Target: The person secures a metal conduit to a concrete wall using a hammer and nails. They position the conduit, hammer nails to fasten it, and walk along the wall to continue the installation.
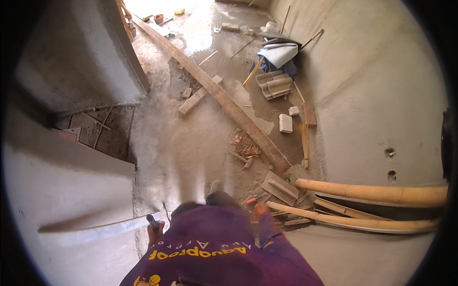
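My left hand (153,232) is closed round the dark, rounded handle of a tool (152,222); its working end cannot be made out. Beside that hand a thin, bent metal piece (166,209) stands out, and a long pale strip (102,230) runs along the left wall toward it. My right hand (261,209) is low at the right of my body, its fingers curled; what they hold, if anything, is hidden. Just past it are a small red-handled tool (251,200) and a wooden plastering float (280,187) on the floor.
A long wooden plank (214,90) crosses the floor diagonally over a shorter block (200,95). Bamboo poles (372,192) lie at right. White blocks (285,123), stacked roof tiles (274,85) and sacks (279,53) line the right wall. A floor opening (107,126) is at left.
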### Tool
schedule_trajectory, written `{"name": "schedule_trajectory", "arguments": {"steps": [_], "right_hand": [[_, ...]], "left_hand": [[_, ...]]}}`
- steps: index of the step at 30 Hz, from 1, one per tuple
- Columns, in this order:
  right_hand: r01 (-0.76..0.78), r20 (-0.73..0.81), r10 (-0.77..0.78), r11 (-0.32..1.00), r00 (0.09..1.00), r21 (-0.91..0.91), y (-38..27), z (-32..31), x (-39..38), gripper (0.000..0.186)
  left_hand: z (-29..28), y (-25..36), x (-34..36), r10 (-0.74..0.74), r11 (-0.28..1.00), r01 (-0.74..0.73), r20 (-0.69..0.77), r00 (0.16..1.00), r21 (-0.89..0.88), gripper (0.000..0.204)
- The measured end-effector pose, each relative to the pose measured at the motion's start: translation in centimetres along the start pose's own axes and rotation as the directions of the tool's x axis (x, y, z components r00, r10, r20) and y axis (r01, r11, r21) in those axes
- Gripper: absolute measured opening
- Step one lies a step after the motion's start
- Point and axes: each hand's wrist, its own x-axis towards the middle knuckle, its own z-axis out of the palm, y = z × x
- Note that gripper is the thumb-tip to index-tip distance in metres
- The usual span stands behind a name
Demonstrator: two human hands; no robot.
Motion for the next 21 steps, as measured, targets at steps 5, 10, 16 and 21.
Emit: {"name": "schedule_trajectory", "arguments": {"steps": [5, 10, 16, 21], "right_hand": [[0.009, -0.325, 0.355, 0.664, 0.877, 0.748, -10.9, -26.0, 8.5, 0.024], [0.136, -0.418, 0.254, 0.696, 0.872, 0.705, -20.5, -41.0, 16.9, 0.033], [-0.123, -0.16, 0.299, 0.741, 0.941, 0.66, -25.8, -43.9, 31.6, 0.032], [-0.227, -0.057, 0.358, 0.7, 0.932, 0.676, -28.4, -49.0, 38.9, 0.031]], "left_hand": [[4.0, 9.1, 6.6, -0.19, 0.981, 0.186, 0.094, 0.977, 0.047, 0.028], [10.7, 14.1, 16.5, -0.255, 0.966, 0.246, 0.144, 0.956, 0.081, 0.029], [17.4, 20.7, 31.1, -0.296, 0.951, 0.271, 0.184, 0.937, 0.148, 0.03], [19.1, 29.9, 43.5, -0.245, 0.961, 0.21, 0.203, 0.948, 0.179, 0.031]]}}
